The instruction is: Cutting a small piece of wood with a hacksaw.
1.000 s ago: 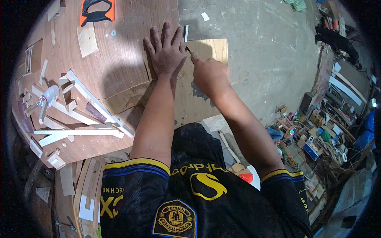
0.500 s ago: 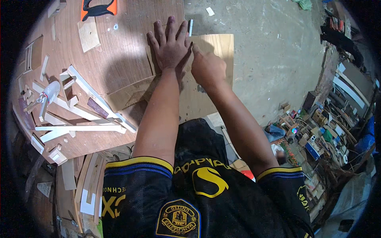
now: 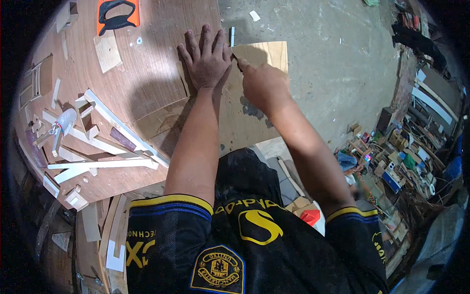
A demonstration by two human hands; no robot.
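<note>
My left hand point(image 3: 206, 66) lies flat with its fingers spread, pressing down at the edge of the wooden table point(image 3: 166, 63). Under and to the right of it is a thin sheet of light wood point(image 3: 270, 51), reaching out past the table edge. A narrow pale strip point(image 3: 232, 36) pokes out beyond the left fingertips. My right hand point(image 3: 264, 87) is closed over the sheet, its fingers wrapped round a thin dark knife-like tool point(image 3: 237, 59). That tool's tip points toward the left hand's index finger; most of its handle is hidden.
At the far left lie an orange-and-black handsaw point(image 3: 117, 15) and a small wood piece point(image 3: 108, 52). White-edged wooden strips point(image 3: 115, 120) and a clear bottle point(image 3: 64, 120) crowd the table's near left. Scrap and tools point(image 3: 391, 161) are heaped on the floor at right.
My right hand has shifted slightly right, away from the left hand, and the thin dark tool now shows between them. The left hand stays spread flat; the whole view has shifted a little.
</note>
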